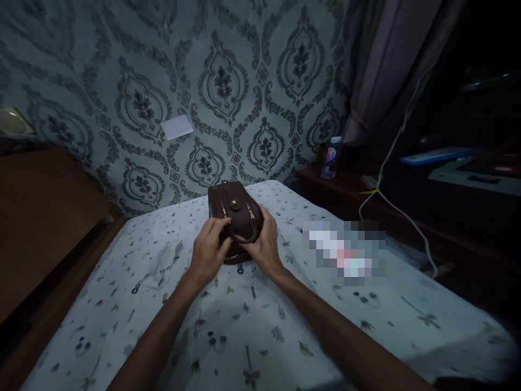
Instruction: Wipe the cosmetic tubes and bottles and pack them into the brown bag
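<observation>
A small dark brown leather pouch (pixel 233 209) with gold zips and a wrist strap stands on a white bed sheet (pixel 244 320) printed with small leaf shapes. My left hand (pixel 207 254) grips the pouch's near left end, fingers curled by the zip. My right hand (pixel 264 244) holds its near right side, fingers pressed against the leather and the strap loop. Both forearms reach forward from the bottom of the view.
A blurred-out patch (pixel 344 251) lies on the sheet right of the pouch. A bottle (pixel 331 157) stands on a dark side table (pixel 345 190) by a curtain. A white cable (pixel 391 163) hangs down at right. Patterned wallpaper carries a white plate (pixel 176 127). A wooden board (pixel 44 217) is at left.
</observation>
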Tool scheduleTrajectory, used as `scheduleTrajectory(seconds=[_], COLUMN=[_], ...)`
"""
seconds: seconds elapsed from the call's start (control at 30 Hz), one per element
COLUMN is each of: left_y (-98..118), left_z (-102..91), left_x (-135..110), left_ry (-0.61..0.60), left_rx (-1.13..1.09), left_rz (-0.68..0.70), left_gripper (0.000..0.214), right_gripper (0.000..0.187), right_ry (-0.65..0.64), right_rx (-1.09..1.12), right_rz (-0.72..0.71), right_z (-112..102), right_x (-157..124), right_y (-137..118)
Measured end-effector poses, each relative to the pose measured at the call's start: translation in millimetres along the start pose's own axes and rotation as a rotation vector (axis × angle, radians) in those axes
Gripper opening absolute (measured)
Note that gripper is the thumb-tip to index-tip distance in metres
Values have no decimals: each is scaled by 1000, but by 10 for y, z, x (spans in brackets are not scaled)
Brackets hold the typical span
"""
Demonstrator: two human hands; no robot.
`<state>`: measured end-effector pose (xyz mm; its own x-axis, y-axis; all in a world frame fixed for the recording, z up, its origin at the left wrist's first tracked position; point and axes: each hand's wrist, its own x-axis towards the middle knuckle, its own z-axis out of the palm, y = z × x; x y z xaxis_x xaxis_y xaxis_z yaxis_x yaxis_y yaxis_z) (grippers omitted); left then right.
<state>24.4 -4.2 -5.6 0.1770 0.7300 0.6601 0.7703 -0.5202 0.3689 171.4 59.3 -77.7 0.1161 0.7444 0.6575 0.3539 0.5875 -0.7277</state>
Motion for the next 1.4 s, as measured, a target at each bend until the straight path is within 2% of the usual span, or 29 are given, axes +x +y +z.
scheduleTrajectory(seconds=[0.1, 0.17, 0.27, 0.37, 0.57, 0.7, 0.77, 0.83, 1.0, 1.17, 1.4], left_y=[-25, -61, -144, -241, -345, -338, -334, -336, -355, -364, -373], left_z=[95, 140, 178, 208, 299, 339, 350, 357, 361, 355, 367], left_x=[-157, -234, -322, -409, -563, -591, -592, -595, -615, -629, -653], left_ry=[87, 99, 90, 106, 100, 115, 124, 128, 95, 106, 110], left_rx=[13, 103, 313, 463, 602, 635, 650, 672, 719, 721, 719], left_rz=[12, 86, 239, 325, 361, 345, 352, 352, 340, 348, 342], left_gripper=[22, 16, 24, 34, 45, 43, 42, 43, 46, 45, 46], right_gripper=[70, 52, 26, 10, 11, 16, 15, 15, 23, 18, 14], right_ry=[5, 16, 40, 45, 8, -127, -215, -260, -187, -149, -174], right_rx=[-128, -185, -215, -187, -129, -35, 43, 137, 281, 300, 322], right_rz=[-189, -292, -403, -501, -642, -742, -725, -640, -370, -254, -130], right_z=[-42, -57, -78, -111, -177, -191, -185, -163, -58, -19, -36], right_x=[-5, -12, -25, -36, 28, 162, 225, 265, 234, 170, 163], right_y=[-41, -46, -54, -105, -265, -316, -340, -365, -388, -363, -376])
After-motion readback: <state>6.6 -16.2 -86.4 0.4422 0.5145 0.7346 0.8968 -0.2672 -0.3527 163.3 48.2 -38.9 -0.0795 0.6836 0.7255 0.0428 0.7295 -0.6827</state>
